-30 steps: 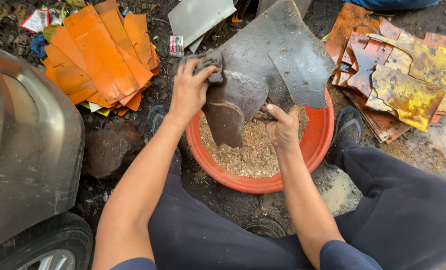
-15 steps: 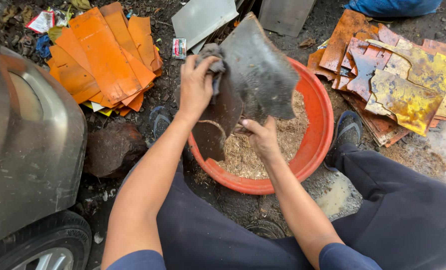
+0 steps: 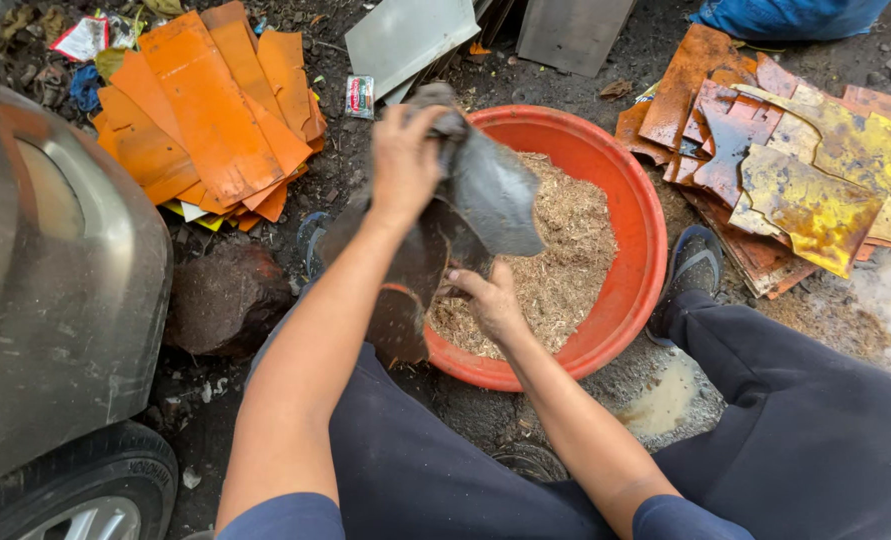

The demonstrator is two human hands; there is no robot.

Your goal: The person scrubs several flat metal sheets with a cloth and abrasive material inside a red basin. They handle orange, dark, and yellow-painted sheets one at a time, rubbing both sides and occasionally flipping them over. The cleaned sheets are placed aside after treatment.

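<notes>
Outdoor scrapyard: dirt ground, stacked metal sheets [image 3: 215,120], car [image 3: 55,300].

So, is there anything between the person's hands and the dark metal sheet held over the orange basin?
Nothing visible. The left hand presses a grey rag on the top of the dark metal sheet, and the right hand grips its lower edge directly, above the sawdust in the orange basin.

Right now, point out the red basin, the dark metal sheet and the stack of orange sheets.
red basin [image 3: 637,215], head view, bare right rim.
dark metal sheet [image 3: 490,195], head view, upper face.
stack of orange sheets [image 3: 210,110], head view, top sheet.
</notes>
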